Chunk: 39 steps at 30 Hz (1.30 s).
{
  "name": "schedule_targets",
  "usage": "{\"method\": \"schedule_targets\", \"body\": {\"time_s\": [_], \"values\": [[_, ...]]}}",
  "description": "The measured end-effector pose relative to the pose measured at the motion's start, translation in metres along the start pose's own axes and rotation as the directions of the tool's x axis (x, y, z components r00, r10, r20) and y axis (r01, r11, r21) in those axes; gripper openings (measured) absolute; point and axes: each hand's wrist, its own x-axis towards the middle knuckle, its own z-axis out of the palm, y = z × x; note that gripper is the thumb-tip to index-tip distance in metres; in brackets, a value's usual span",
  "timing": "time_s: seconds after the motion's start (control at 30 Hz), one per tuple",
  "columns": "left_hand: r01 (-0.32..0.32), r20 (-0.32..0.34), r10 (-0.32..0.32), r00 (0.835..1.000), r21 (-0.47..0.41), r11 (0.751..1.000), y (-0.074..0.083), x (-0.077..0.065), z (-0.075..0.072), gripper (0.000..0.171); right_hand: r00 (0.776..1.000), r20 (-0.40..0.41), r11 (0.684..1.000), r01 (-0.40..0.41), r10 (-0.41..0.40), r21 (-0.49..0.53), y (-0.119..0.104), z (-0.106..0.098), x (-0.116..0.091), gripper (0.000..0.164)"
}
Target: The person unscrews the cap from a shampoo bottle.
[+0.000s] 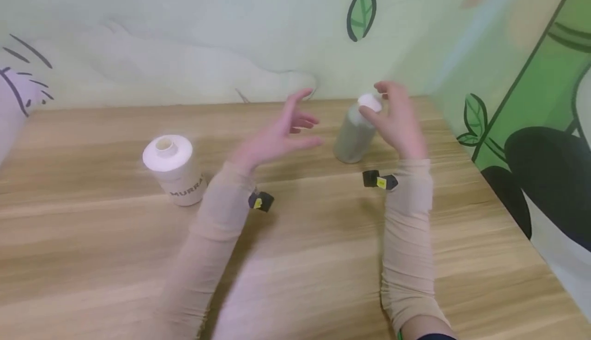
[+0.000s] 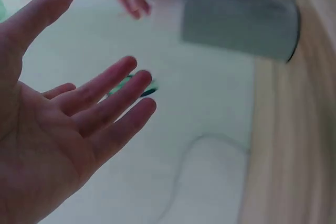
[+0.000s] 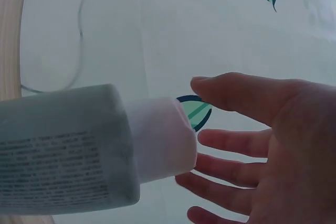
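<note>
A grey-green bottle (image 1: 354,137) with a white cap (image 1: 369,103) stands near the table's back edge; small print covers its side in the right wrist view. Around the cap, the right hand (image 1: 398,119) spreads its thumb and fingers. The right wrist view shows its fingertips (image 3: 202,137) beside the cap (image 3: 164,140); whether any of them touches it is hard to tell. To the left of the bottle, the left hand (image 1: 277,132) hangs over the table with fingers apart, holding nothing. Its palm (image 2: 47,145) shows in the left wrist view.
A white cylindrical container (image 1: 173,173) with a short open neck and dark lettering stands left of the left forearm. The wooden table (image 1: 304,258) meets a painted wall (image 1: 208,37) at the back and another on the right.
</note>
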Motion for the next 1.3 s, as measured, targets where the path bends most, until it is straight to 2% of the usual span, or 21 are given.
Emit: {"method": "schedule_targets", "body": {"time_s": [0.17, 0.3, 0.37, 0.47, 0.73, 0.83, 1.03, 1.3], "values": [[0.06, 0.017, -0.059, 0.998, -0.05, 0.997, -0.02, 0.034, 0.029, 0.105, 0.998, 0.06, 1.0, -0.015, 0.016, -0.022, -0.001, 0.007, 0.003, 0.064], [0.117, 0.0, -0.117, 0.993, -0.08, 0.99, -0.034, 0.054, 0.049, 0.111, 0.996, 0.091, 1.0, 0.006, -0.005, -0.005, -0.003, 0.014, 0.007, 0.062], [0.146, -0.018, -0.148, 0.989, -0.082, 0.986, -0.041, 0.06, 0.058, 0.11, 0.994, 0.11, 1.0, 0.013, -0.013, -0.002, -0.002, 0.018, 0.009, 0.062], [0.157, -0.038, -0.161, 0.986, -0.083, 0.984, -0.049, 0.068, 0.07, 0.107, 0.992, 0.123, 1.0, 0.022, -0.021, -0.006, 0.001, 0.024, 0.011, 0.063], [0.125, -0.118, -0.137, 0.984, -0.101, 0.987, -0.053, 0.079, 0.091, 0.097, 0.992, 0.112, 0.998, 0.066, -0.064, -0.02, 0.002, 0.021, 0.009, 0.058], [0.119, -0.137, -0.133, 0.982, -0.108, 0.987, -0.052, 0.08, 0.092, 0.091, 0.993, 0.087, 0.997, 0.078, -0.076, -0.021, 0.0, 0.018, 0.008, 0.055], [0.125, -0.164, -0.134, 0.977, -0.063, 0.99, -0.049, 0.069, 0.075, 0.085, 0.992, 0.016, 0.992, 0.128, -0.128, 0.002, -0.014, 0.021, 0.005, 0.051], [0.111, -0.226, -0.099, 0.969, 0.042, 0.993, -0.029, 0.036, 0.046, 0.086, 0.98, -0.024, 0.978, 0.2, -0.198, 0.062, -0.036, 0.018, -0.007, 0.047]]}}
